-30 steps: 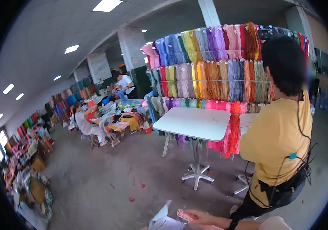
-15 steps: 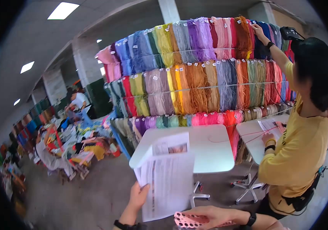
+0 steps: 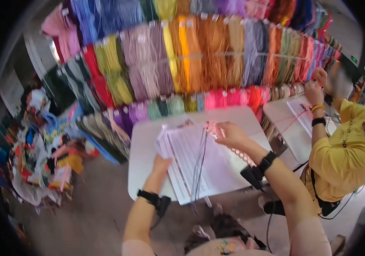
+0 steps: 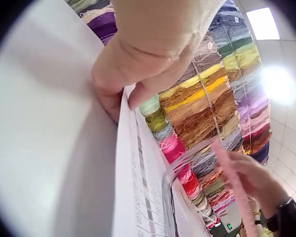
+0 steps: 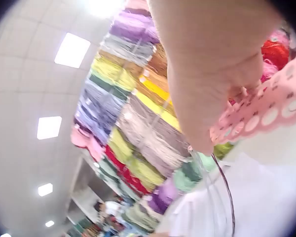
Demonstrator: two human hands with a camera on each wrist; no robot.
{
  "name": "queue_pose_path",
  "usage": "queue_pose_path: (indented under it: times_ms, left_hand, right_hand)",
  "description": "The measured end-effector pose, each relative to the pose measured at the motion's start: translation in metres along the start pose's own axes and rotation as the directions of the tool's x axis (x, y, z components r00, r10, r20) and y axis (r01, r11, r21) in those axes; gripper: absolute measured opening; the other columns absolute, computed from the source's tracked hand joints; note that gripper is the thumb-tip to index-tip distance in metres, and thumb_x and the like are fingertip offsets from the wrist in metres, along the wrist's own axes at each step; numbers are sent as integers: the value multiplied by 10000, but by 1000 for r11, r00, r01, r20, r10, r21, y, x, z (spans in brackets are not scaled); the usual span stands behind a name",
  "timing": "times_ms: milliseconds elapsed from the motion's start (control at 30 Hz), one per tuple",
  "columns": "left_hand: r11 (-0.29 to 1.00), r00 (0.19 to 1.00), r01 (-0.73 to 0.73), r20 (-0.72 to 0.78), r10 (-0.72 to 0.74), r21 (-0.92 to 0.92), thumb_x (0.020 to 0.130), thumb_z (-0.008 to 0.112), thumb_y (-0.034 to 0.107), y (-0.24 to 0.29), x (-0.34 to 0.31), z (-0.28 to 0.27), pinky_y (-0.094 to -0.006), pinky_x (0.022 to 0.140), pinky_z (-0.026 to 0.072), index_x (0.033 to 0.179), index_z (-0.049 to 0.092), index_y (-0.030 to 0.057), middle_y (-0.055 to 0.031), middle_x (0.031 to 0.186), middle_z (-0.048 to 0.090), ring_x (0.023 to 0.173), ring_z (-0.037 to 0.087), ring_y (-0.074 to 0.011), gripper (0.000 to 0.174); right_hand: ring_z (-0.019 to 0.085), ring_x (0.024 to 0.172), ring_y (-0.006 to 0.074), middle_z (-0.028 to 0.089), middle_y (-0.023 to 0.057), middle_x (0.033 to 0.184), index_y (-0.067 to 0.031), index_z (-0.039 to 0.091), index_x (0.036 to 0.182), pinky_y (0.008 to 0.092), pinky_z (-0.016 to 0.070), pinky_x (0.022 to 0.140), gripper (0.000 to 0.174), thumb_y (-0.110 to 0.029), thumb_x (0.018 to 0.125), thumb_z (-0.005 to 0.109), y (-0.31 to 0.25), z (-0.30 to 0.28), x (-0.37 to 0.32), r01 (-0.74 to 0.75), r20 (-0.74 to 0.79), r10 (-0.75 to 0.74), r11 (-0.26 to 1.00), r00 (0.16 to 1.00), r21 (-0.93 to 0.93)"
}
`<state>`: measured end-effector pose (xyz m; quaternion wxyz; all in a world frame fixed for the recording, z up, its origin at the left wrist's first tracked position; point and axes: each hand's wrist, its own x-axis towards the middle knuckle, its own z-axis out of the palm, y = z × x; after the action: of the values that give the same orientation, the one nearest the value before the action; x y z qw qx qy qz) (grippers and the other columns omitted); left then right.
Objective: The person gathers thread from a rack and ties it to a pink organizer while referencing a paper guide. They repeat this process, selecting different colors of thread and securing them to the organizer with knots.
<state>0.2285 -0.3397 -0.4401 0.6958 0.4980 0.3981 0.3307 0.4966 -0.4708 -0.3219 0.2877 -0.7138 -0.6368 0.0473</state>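
My left hand (image 3: 162, 165) pinches the left edge of printed paper sheets (image 3: 186, 170) over a white table. In the left wrist view, thumb and fingers close on the edge of the paper (image 4: 130, 163). My right hand (image 3: 234, 136) holds a pink strip with rows of holes (image 5: 266, 111), raised over the right part of the sheets. Grey and dark threads (image 3: 199, 158) hang from the strip's end, across the printed side. In the right wrist view, dark thread (image 5: 226, 185) drops from beside the fingertips.
The white table (image 3: 142, 179) lies under the papers. Behind it rises a rack of colourful yarn skeins (image 3: 148, 64). At the right, a person in yellow (image 3: 340, 149) works at a second table (image 3: 291, 141). A heap of fabric (image 3: 45, 158) lies to the left.
The view has turned right and come closer to the table. The papers are now over the tabletop, and the right hand has raised the pink strip beside them. The neighbour's raised arm has come down.
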Motion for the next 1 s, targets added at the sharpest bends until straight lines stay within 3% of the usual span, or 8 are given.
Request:
queue_pose_path:
  times_ms: [33,200,300,500,567,700,800,1000]
  left_hand:
    - [999,999,31,38,-30,-25,735,494,-57,10,-4,1,-381,663,532,1146,409,-44,-148,929,572,791,601,-281,420]
    - [693,969,150,-245,40,705,711,571,48,48,-22,7,-376,690,496,1177,334,-43,-214,959,544,831,578,-322,531]
    - [-32,840,-47,57,539,998,704,602,107,54,-35,15,-384,712,468,1117,414,-17,-152,875,551,825,553,-343,470]
    - [269,907,-352,256,334,896,751,562,123,109,3,43,-367,653,451,800,607,51,-137,763,574,735,551,-305,99]
    - [212,812,-525,412,413,824,764,561,136,178,22,82,-348,613,447,797,604,43,-131,727,579,685,565,-280,108]
    - [312,762,-616,447,468,724,776,583,149,296,65,163,-284,558,433,807,594,14,-118,698,578,608,571,-178,139]
    - [-1,352,-813,492,796,583,785,568,113,380,108,227,-253,544,431,811,608,-5,-94,643,587,558,570,-167,126]
    - [9,90,-785,99,991,620,760,594,129,494,164,320,-327,573,453,835,599,-10,-137,714,608,525,582,-230,158]
  right_hand:
    - [523,901,321,551,154,892,-73,540,953,404,437,737,394,-298,635,600,8,10,1,-53,73,56,998,996,-45]
    - [525,904,342,511,160,1016,-71,496,1038,431,452,714,445,-291,665,595,30,43,23,-81,163,108,983,981,-167]
    - [498,948,348,471,153,1096,-72,436,1146,469,427,764,534,-312,695,593,42,54,32,-74,162,124,955,979,-286]
    - [389,1095,313,419,125,1197,-105,453,1150,553,292,881,473,-352,751,509,95,84,17,80,124,-38,932,992,-353]
    - [322,1179,333,356,141,1276,-131,436,1212,540,244,940,531,-384,755,527,99,64,11,123,262,-79,980,962,-155]
    - [432,1079,339,485,167,1127,-78,522,1104,433,343,913,423,-249,725,598,131,56,9,126,82,-165,926,983,355]
    - [511,984,307,545,166,1022,-51,572,1019,371,420,834,346,-190,705,619,146,48,6,142,3,-158,891,987,431]
    - [562,825,286,568,156,913,-13,572,962,345,453,715,301,-139,691,603,153,30,-11,-37,-6,48,840,999,541]
